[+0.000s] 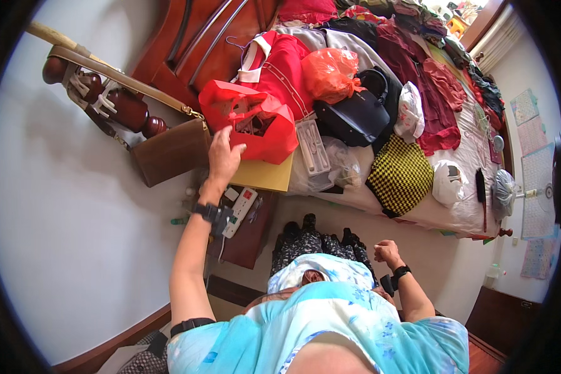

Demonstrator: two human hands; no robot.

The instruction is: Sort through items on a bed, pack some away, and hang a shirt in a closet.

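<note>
My left hand (225, 154) is stretched forward with the thumb spread from the fingers, and nothing shows in it. Its fingertips overlap the left side of a red carrier bag (279, 128), whose top gapes; whether they touch it I cannot tell. Just left of that hand, a brown shoulder bag (171, 153) hangs by its strap from a dark wooden bedpost (121, 106). A yellow flat board or box (265, 174) lies under the red bag. My right hand (388, 252) is held low in front of the bed, fingers curled, with nothing visible in them.
Left of the bed, a bedside stand (246, 240) bears a white power strip (239, 212). On the bed lie a black handbag (353, 115), an orange plastic bag (330, 71), a white tray (313, 146), a yellow-and-black checked item (402, 176) and heaped clothes (417, 81).
</note>
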